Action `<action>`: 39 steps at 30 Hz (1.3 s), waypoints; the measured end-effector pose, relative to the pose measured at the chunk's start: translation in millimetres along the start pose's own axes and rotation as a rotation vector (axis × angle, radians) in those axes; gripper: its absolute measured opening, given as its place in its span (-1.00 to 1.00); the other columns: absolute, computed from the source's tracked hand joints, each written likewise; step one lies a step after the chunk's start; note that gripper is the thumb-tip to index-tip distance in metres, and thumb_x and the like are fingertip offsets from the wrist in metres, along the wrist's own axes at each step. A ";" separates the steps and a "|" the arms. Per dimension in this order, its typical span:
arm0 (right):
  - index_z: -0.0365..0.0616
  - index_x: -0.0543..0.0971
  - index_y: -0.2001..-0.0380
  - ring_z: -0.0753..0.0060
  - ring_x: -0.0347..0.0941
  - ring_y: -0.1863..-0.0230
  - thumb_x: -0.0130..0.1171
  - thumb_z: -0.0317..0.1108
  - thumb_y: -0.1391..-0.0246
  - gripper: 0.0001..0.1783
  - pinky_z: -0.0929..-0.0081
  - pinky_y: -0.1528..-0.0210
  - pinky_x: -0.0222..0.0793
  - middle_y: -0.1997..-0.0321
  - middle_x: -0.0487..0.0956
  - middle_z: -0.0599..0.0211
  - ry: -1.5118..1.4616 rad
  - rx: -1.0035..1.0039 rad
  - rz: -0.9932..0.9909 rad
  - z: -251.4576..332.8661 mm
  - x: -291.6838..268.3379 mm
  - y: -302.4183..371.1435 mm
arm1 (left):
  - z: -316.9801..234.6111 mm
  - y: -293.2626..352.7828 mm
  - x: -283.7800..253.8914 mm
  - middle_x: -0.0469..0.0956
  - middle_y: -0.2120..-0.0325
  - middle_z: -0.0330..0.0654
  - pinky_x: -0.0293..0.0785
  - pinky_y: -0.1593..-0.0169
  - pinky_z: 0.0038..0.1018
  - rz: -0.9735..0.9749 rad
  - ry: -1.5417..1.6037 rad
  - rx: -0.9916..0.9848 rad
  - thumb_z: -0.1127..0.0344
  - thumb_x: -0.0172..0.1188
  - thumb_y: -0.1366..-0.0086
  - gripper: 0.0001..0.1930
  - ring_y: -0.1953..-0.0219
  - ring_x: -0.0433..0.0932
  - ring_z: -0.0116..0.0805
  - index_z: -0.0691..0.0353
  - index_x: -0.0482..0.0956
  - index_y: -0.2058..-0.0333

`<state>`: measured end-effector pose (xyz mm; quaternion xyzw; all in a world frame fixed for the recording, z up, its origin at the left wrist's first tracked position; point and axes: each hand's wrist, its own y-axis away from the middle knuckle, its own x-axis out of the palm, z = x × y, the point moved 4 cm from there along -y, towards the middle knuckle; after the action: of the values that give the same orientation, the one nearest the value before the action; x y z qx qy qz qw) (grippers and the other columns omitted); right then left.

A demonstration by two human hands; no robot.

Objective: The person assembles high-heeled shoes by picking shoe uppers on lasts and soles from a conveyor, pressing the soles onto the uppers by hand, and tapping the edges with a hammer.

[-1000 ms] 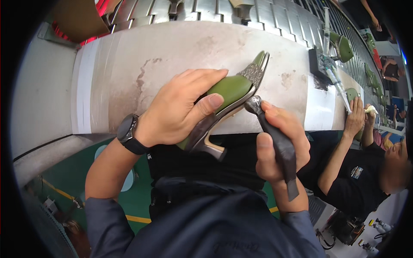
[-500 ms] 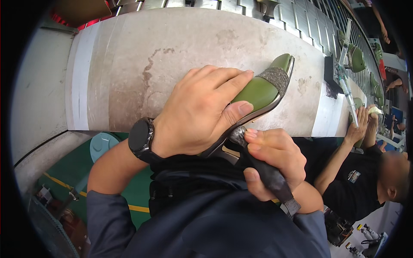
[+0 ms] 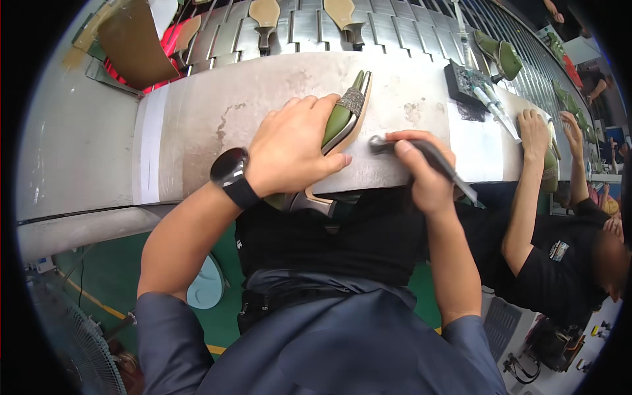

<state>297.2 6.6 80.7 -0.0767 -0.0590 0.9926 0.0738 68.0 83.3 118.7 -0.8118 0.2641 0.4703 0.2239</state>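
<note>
My left hand (image 3: 289, 145) is closed around a green high-heeled shoe (image 3: 338, 123) with a glittery grey band across its toe. The shoe is tilted on its side, its toe pointing away from me and its tan sole edge turned right. Its heel (image 3: 315, 202) hangs past the table's near edge. To the right of the shoe, my right hand (image 3: 431, 168) grips a hand tool (image 3: 428, 155) with a dark handle, a rounded metal head and a flat metal end. The tool's head is apart from the shoe, just above the table.
The pale, stained worktable (image 3: 250, 85) runs crosswise before me. Behind it, a metal slat conveyor (image 3: 299, 33) carries tan-soled shoes (image 3: 342, 16). At right are a black block (image 3: 464, 85), syringes (image 3: 495, 108), another green shoe (image 3: 503, 56), and a co-worker's hands (image 3: 534, 135).
The shoe has been rolled onto its side, its sole edge turning right. My right hand has drawn the tool off the shoe and moved it forward. The whole view has shifted.
</note>
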 end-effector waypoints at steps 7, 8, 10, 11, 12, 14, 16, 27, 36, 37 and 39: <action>-0.33 0.71 0.11 0.55 0.62 0.13 0.29 -0.43 -0.29 -0.80 0.55 -0.01 0.50 0.12 0.77 0.25 -0.014 0.005 -0.152 -6.1 -13.0 2.6 | -19.7 -0.1 -67.8 0.64 0.03 0.08 0.53 -0.13 -0.15 -0.548 0.059 0.135 0.10 0.57 -0.08 -0.08 -0.03 0.61 0.04 0.40 0.34 -0.34; -0.33 0.71 0.11 0.55 0.62 0.13 0.29 -0.43 -0.29 -0.80 0.55 -0.01 0.50 0.12 0.77 0.25 -0.016 -0.005 -0.154 -1.0 -10.2 0.6 | -30.5 -2.1 -80.4 0.60 -0.06 0.06 0.50 -0.21 -0.23 -0.507 0.294 0.173 0.19 0.57 -0.09 -0.08 -0.09 0.59 -0.06 0.35 0.31 -0.37; -0.33 0.70 0.10 0.52 0.64 0.11 0.29 -0.44 -0.29 -0.80 0.52 -0.04 0.51 0.11 0.77 0.23 -0.240 0.148 -0.105 4.4 0.6 -8.0 | -43.8 -3.5 -85.5 0.56 -0.16 0.04 0.46 -0.28 -0.31 -0.480 0.518 0.206 0.27 0.57 -0.10 -0.07 -0.15 0.58 -0.17 0.31 0.28 -0.41; -0.33 0.70 0.10 0.52 0.64 0.11 0.29 -0.44 -0.29 -0.80 0.52 -0.04 0.51 0.11 0.77 0.23 -0.239 0.138 -0.098 14.1 2.0 -8.5 | -48.1 -6.6 -78.3 0.54 -0.18 0.03 0.46 -0.27 -0.35 -0.398 0.601 0.188 0.31 0.54 -0.11 -0.09 -0.14 0.57 -0.23 0.28 0.28 -0.40; -0.34 0.69 0.09 0.47 0.65 0.07 0.27 -0.46 -0.29 -0.80 0.48 -0.08 0.52 0.09 0.76 0.18 -0.199 0.006 -0.086 33.9 4.2 -8.1 | -48.9 -8.3 -72.0 0.52 -0.19 0.02 0.46 -0.26 -0.38 -0.318 0.679 0.166 0.35 0.51 -0.11 -0.12 -0.14 0.56 -0.29 0.26 0.28 -0.39; -0.39 0.64 0.02 0.29 0.66 -0.07 0.19 -0.48 -0.31 -0.75 0.35 -0.23 0.50 -0.01 0.74 -0.01 -0.115 -0.341 -0.093 89.9 3.2 2.2 | -52.3 -8.2 -69.7 0.53 -0.16 0.00 0.47 -0.24 -0.39 -0.360 0.647 0.213 0.39 0.46 -0.12 -0.17 -0.12 0.57 -0.29 0.25 0.29 -0.36; -0.38 0.53 -0.07 -0.08 0.60 -0.24 0.19 -0.28 -0.35 -0.61 0.07 -0.36 0.45 -0.12 0.65 -0.26 -0.197 -0.616 -0.073 125.8 0.2 15.0 | -56.0 -5.4 -70.5 0.58 -0.06 -0.06 0.48 -0.19 -0.39 -0.462 0.557 0.193 0.40 0.45 -0.10 -0.16 -0.09 0.57 -0.29 0.27 0.28 -0.36; -0.33 0.53 0.18 0.04 0.69 -0.02 0.36 0.00 -0.16 -0.47 0.16 -0.20 0.58 0.06 0.72 -0.24 0.040 -0.193 0.136 202.0 18.7 0.1 | -78.0 14.1 -61.5 0.46 0.12 0.14 0.49 0.03 -0.08 -0.608 0.430 0.337 0.54 0.32 0.12 -0.26 0.09 0.50 0.20 0.41 0.38 -0.16; -0.38 0.54 0.14 -0.12 0.71 -0.02 0.47 -0.14 -0.12 -0.50 0.08 -0.13 0.65 0.04 0.71 -0.33 -0.257 -0.118 0.414 184.7 25.7 31.4 | -79.7 81.8 -26.0 0.55 0.01 0.16 0.56 -0.09 -0.01 -0.751 0.248 0.490 0.09 0.39 -0.31 -0.21 0.05 0.61 0.09 0.42 0.25 -0.34; -0.38 0.56 0.07 -0.02 0.70 -0.07 0.42 -0.30 -0.17 -0.60 0.12 -0.19 0.62 -0.03 0.70 -0.26 -0.275 -0.183 0.503 173.6 31.0 36.2 | -71.3 93.2 -16.9 0.52 -0.05 0.22 0.56 -0.13 0.05 -0.798 0.221 0.564 0.00 0.41 -0.31 -0.12 0.00 0.59 0.10 0.44 0.19 -0.36; -0.38 0.55 -0.04 0.06 0.66 -0.17 0.35 -0.44 -0.24 -0.64 0.14 -0.26 0.57 -0.16 0.67 -0.20 -0.302 -0.091 0.543 146.8 40.3 55.3 | -55.8 105.7 4.5 0.45 -0.16 0.32 0.52 -0.21 0.15 -0.927 0.111 0.606 -0.16 0.44 -0.29 0.03 -0.10 0.55 0.15 0.46 0.07 -0.40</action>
<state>226.6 -57.0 211.9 0.0556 -0.0910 0.9725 -0.2069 38.3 -32.2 128.1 -0.7657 0.0142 0.1820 0.6167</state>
